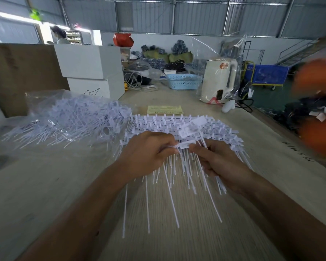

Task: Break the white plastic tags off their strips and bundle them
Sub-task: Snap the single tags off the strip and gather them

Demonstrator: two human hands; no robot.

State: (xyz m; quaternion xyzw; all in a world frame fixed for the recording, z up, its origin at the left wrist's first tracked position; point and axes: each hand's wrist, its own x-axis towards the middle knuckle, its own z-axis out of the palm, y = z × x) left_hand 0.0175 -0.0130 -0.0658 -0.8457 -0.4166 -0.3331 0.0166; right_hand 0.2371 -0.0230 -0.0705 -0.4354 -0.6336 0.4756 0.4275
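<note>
White tag (183, 145) pinched between both hands above the tag strips (177, 127), left hand (149, 151) curled on its left end, right hand (216, 161) gripping its right end plus a bundle of stems (201, 178), strips laid on the surface (64, 185), loose tag pile (73, 119) at left.

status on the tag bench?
Left hand and right hand both pinching one white tag. Strips beneath. Loose tag pile left. Nothing blocking.
</note>
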